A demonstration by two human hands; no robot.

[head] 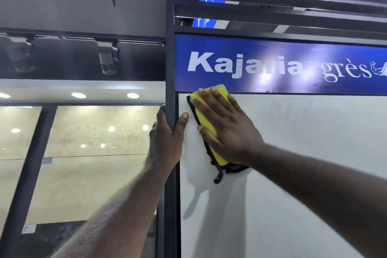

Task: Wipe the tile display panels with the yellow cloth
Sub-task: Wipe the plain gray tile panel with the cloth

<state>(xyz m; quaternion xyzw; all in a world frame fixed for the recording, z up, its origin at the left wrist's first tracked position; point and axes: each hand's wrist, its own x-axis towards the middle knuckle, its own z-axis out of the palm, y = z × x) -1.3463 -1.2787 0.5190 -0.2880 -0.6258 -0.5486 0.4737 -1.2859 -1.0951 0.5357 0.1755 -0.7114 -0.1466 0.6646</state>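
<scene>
Tile showroom, dim ceiling overhead. Pressing yellow cloth flat under spread right hand at top corner of pale tile panel; gripping dark frame post with left hand alongside. Seemingly early: panel below hands likely unwiped.

Dark ceiling w/ track spotlights

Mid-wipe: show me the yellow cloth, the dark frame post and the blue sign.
yellow cloth [201, 116], head view, bare yellow patch near its left edge.
dark frame post [170, 58], head view, its front face beside the sign.
blue sign [272, 46], head view, plain blue above the lettering.
</scene>
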